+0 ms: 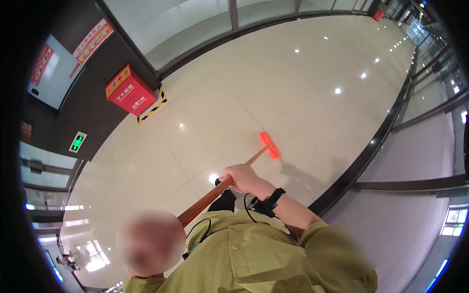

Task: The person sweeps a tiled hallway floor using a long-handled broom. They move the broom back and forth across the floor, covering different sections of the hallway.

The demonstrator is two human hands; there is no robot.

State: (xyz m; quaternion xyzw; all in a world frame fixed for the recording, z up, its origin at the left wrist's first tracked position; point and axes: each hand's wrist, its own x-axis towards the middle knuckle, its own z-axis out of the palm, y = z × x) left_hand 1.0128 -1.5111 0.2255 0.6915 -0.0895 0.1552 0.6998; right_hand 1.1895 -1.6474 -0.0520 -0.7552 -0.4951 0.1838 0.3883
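Note:
My right hand (243, 177), with a black watch on the wrist, is closed around the reddish-brown wood-look handle (205, 201) of a broom or floor brush. Beyond that hand the handle slants away to the bright orange head (269, 145), which is at the tiled floor. The near end of the handle runs into a blurred patch at lower left, where my left hand (151, 243) is; its fingers cannot be made out. A black cable hangs near my waist, in front of the yellow-green shirt.
A red fire-extinguisher box (133, 91) stands by the dark wall, edged by black-and-yellow floor tape (154, 110). Glass panels with a dark base strip (337, 194) line the right side. More glazing borders the floor (227, 106) at the top. Another person (67, 262) is far off at lower left.

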